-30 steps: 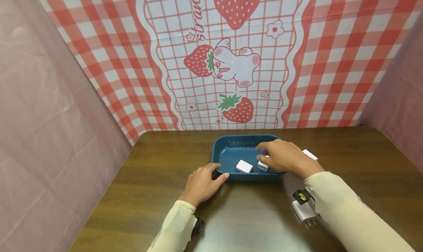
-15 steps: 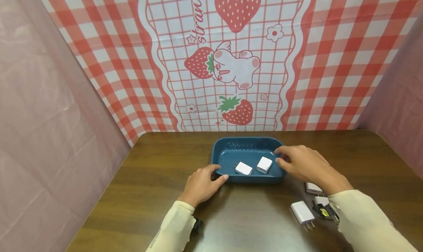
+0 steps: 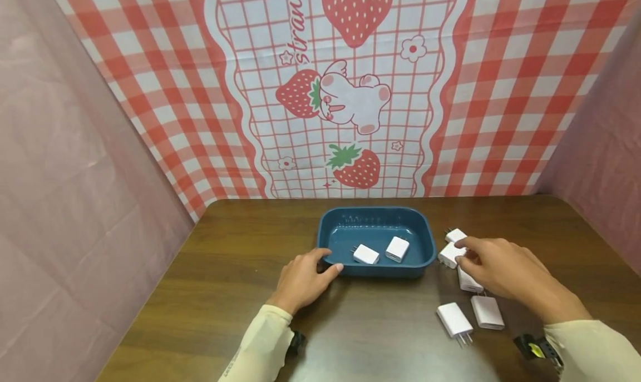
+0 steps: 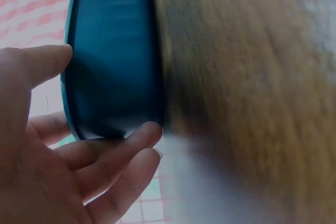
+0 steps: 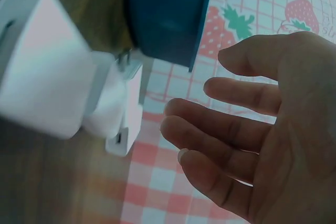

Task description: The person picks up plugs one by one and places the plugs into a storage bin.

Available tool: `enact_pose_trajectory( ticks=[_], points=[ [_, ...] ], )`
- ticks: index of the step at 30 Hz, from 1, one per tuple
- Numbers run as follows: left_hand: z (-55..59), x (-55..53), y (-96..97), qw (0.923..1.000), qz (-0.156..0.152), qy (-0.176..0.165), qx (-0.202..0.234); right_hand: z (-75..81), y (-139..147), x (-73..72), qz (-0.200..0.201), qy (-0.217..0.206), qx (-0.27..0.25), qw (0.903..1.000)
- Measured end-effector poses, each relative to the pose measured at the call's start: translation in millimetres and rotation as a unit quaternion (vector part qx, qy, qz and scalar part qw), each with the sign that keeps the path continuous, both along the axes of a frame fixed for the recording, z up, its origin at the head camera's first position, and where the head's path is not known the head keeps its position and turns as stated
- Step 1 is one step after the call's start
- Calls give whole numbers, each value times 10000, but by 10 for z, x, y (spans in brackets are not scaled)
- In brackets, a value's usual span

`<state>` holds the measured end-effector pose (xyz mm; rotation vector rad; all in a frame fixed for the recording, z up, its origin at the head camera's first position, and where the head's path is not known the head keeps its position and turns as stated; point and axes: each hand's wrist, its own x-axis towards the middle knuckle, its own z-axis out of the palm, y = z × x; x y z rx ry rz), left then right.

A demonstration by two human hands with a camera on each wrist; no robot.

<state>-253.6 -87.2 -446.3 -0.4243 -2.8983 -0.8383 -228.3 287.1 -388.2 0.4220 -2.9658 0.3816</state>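
Observation:
A blue rectangular tray stands on the table with two white plug chargers in it: one charger left of the middle, another charger to its right. My left hand holds the tray's front left corner, thumb at the front rim and fingers round the end; the left wrist view shows the tray wall between them. Over the chargers right of the tray hovers my right hand, fingers relaxed and nothing between them. Its fingertips overlap a white charger in the head view; the right wrist view shows them apart from the chargers.
Several white chargers lie on the wooden table right of the tray: a far charger, a charger partly under my hand, a charger and a charger nearer. A checked strawberry cloth hangs behind.
My right hand has left the tray and moved right and nearer, over the chargers on the table. The charger in the tray's right part is now uncovered. The left hand stays at the corner.

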Motion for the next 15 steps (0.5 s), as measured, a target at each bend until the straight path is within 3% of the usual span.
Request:
enact_pose_trajectory(
  ticks=[11, 15],
  points=[
    [-4, 5, -4, 10000, -26, 26, -13, -161, 201, 269, -206, -288, 226, 9991],
    [7, -2, 5, 10000, -41, 50, 2, -252, 243, 371, -295, -115, 390, 9987]
  ],
)
